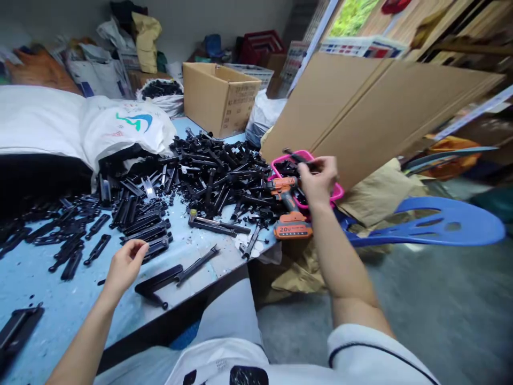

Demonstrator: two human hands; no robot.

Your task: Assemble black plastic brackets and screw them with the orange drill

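Note:
My right hand point(318, 179) reaches over a pink basket point(339, 191) of small black parts at the table's right end, fingers pinched on a thin black piece point(298, 158). Just left of it lies an orange cordless drill point(288, 211) marked 20V. My left hand point(124, 264) hovers low over the blue table point(36, 278), fingers loosely curled with nothing visible in them, next to a stack of flat black plastic bars point(146, 227). A long black bracket point(176, 275) lies near the table's front edge.
A big heap of black parts point(216, 171) covers the table's middle. White sacks point(100, 125) lie at the left, an open cardboard box point(218, 96) at the back. Cardboard sheets point(372, 112) lean at the right above a blue plastic chair point(425, 222).

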